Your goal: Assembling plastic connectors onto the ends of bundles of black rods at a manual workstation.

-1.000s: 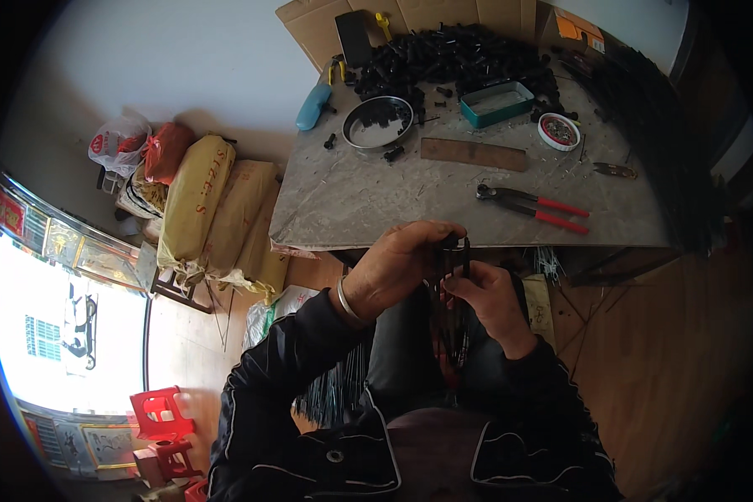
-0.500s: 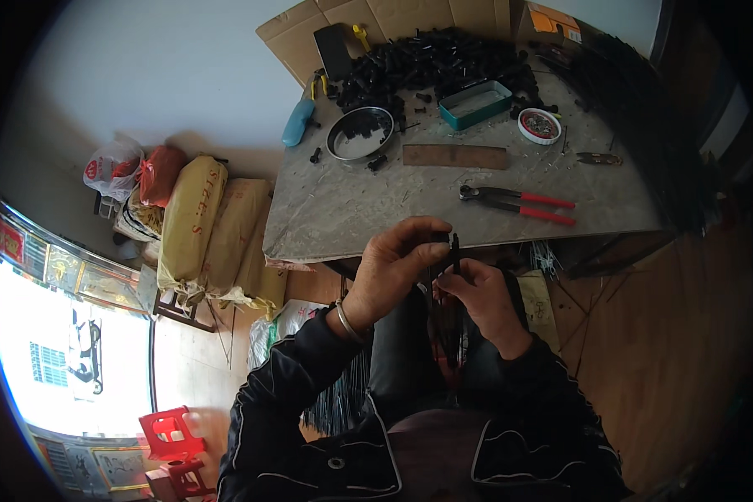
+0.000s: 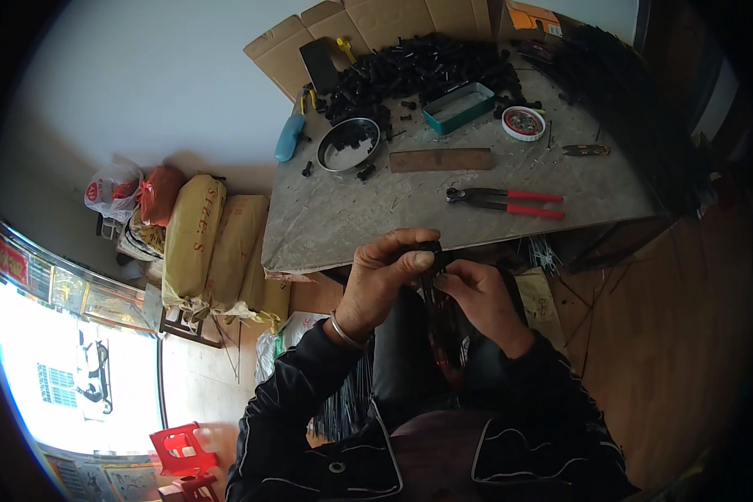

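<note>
My left hand (image 3: 382,277) is closed around a small black part (image 3: 431,251), held just below the near edge of the grey table (image 3: 343,217). My right hand (image 3: 481,299) meets it from the right, fingertips pinching thin dark rods (image 3: 433,326) that hang down toward my lap. The two hands touch over the part. A metal bracelet sits on my left wrist. Red-handled pliers (image 3: 504,199) lie on the table just beyond my hands.
On the table stand a round metal bowl (image 3: 349,144), a teal tray (image 3: 458,107), a small white dish (image 3: 523,122), a flat brown bar (image 3: 441,160) and a heap of black parts (image 3: 418,71). Yellow sacks (image 3: 201,243) lean at the left. Red stools (image 3: 182,456) stand lower left.
The view has shifted so the table sits higher and farther. My hands have dropped a little toward my lap, still together on the black part.
</note>
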A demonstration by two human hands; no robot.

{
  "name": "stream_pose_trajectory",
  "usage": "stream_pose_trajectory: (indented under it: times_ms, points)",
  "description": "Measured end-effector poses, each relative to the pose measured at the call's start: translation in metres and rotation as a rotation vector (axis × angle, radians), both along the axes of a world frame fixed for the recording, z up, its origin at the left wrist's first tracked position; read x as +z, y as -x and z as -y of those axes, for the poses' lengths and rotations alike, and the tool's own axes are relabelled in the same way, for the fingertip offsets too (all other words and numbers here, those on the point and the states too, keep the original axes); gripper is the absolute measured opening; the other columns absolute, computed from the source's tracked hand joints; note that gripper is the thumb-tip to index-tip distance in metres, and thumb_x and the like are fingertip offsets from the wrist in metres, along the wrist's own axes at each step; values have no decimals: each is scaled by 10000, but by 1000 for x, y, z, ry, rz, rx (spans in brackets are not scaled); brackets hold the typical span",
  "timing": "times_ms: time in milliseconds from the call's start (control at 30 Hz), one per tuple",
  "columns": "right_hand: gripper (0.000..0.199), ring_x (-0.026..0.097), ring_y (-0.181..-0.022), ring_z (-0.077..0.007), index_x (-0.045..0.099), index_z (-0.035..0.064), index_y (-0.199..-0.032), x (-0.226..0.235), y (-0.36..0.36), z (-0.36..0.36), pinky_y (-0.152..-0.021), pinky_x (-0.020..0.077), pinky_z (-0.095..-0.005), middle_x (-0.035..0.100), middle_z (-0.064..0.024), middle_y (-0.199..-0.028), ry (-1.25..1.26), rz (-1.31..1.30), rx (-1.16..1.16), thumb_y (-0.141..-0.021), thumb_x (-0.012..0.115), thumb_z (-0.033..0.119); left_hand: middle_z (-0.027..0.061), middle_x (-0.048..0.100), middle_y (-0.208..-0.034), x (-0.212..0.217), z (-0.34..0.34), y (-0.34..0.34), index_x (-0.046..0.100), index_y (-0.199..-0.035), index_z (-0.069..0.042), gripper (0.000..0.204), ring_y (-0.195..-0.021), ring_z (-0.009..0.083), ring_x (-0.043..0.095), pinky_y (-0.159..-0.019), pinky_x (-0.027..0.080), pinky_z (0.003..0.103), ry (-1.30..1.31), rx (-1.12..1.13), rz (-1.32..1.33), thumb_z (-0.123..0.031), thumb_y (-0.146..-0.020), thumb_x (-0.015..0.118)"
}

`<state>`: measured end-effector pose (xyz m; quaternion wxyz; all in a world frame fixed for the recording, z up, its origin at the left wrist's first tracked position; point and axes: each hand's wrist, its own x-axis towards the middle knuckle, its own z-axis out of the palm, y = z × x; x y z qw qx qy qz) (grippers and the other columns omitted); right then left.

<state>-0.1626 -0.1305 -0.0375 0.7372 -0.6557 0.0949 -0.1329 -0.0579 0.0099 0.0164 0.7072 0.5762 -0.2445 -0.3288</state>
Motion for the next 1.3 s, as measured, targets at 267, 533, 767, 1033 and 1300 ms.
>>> stream_pose_trajectory:
  times_ms: [267,533,767,1033,1300]
  points:
    - [160,581,-665,-73,673,17,-818,-2,3,25,-637,456,-239,642,-13,-724,-136,-113,342,-846,713,170,47,615,-943,-4,-2,-6,665,-1091,-59,339,-779,106,559,-702,470,242,149,-264,-35,-132,-777,771]
    - [154,592,-677,-77,647,10,-807,-6,13,13,-645,457,-216,654,-28,-747,-271,-116,334,-822,730,139,153,613,-980,0,4,-9,669,-966,-83,282,-883,197,598,-744,486,291,219,-478,-57,-192,-742,800]
    - [183,584,-675,-71,635,11,-797,2,14,15,-631,451,-217,649,-31,-744,-362,-140,474,-814,749,153,123,622,-908,0,7,-10,672,-964,-81,295,-848,207,599,-705,479,299,295,-483,14,-252,-756,792]
    - [234,572,-657,-63,626,12,-789,0,10,8,-601,428,-210,639,-18,-714,-180,-66,95,-851,718,218,58,625,-973,2,21,20,634,-1095,-50,256,-879,108,585,-754,462,224,241,-37,-196,-177,-879,684]
    - [263,560,-582,-62,615,-5,-758,7,0,-10,-532,428,-237,622,-37,-635,45,-58,-133,-849,707,224,33,652,-908,-15,37,45,613,-1065,-2,253,-794,75,600,-708,494,214,-9,582,500,-12,-826,695]
